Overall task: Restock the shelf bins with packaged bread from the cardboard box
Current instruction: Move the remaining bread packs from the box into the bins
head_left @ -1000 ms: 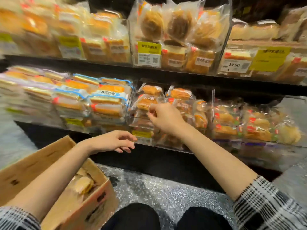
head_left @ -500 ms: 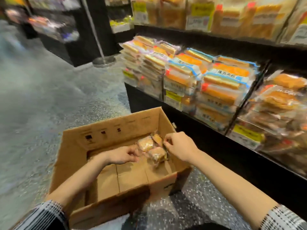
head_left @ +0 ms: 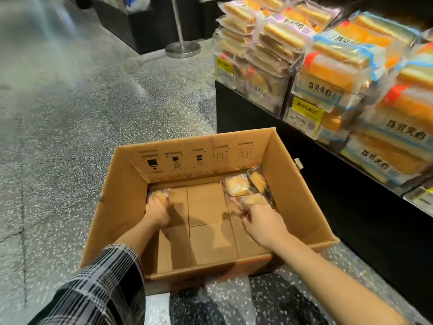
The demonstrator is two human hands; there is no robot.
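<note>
While both hands are down inside the cardboard box (head_left: pixel 302 198) at lower centre of the frame, the step in hand appears to be picking up stock. The left hand (head_left: pixel 157 211), at the box's far left corner, has its fingers curled round a wrapped bun (head_left: pixel 159 197); motion blur hides the exact grip. The right hand (head_left: pixel 261 221), right of centre, has fingertips bent onto the near edge of a second wrapped bun (head_left: pixel 253 199); whether it already pinches the wrapper cannot be told. Two more buns (head_left: pixel 237 185) lie just beyond, against the box's right wall. Otherwise the box floor is bare cardboard, so the box is judged nearly emptied.

Next move, as judged: secure both packets, lift them clear of the box walls, and carry them right to the shelf (head_left: pixel 304 141). Soft bread calls for a light grip.

Surroundings: the box sits on a grey speckled floor (head_left: pixel 82 109). Clear bins of stacked packaged bread (head_left: pixel 332 64) occupy the upper right, with yellow price tags (head_left: pixel 307 111). A metal post base (head_left: pixel 182 49) stands at upper centre.
</note>
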